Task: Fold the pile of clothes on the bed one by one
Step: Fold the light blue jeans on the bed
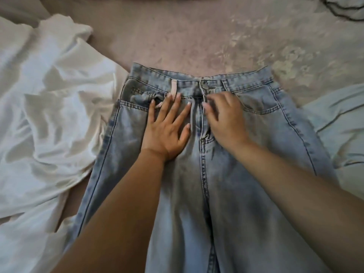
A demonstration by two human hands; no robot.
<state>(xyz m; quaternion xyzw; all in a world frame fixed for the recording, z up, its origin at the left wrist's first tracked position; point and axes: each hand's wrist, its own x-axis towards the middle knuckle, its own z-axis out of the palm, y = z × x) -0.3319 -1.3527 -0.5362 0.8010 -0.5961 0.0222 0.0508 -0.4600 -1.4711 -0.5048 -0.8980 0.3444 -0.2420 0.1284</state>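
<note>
Light blue jeans (262, 146) lie flat on the bed, front side up, waistband at the far end and legs running toward me. My left hand (167, 127) rests flat on the left hip area, fingers spread, just below the waistband. My right hand (224, 117) lies on the fly, fingers curled down against the denim near the button; I cannot tell whether it pinches the cloth.
A crumpled white garment (45, 107) covers the left side of the bed, partly under the jeans' left leg. A pale blue garment (342, 125) lies at the right. The pinkish bedspread (197, 36) shows beyond the waistband. Dark-trimmed fabric (342, 8) sits top right.
</note>
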